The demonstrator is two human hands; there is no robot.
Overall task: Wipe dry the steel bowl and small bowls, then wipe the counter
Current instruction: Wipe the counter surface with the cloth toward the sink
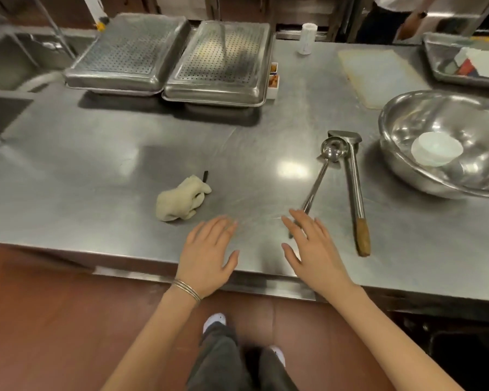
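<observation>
Hands: left [206,251], right [311,246] flat, spread, empty over counter [96,165].

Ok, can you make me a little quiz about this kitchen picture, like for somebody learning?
1. True or false: the left hand is holding the cloth.
2. Where are the small white bowls? A) on a perforated tray B) inside the big steel bowl C) on the floor
3. Fill in: the ladle lies beside a spatula whose handle end is ____.

Key
1. False. Both hands are open and hold nothing; the cloth lies bunched on the counter, left of them. The right hand is over the ladle's handle.
2. B
3. Wooden
</observation>
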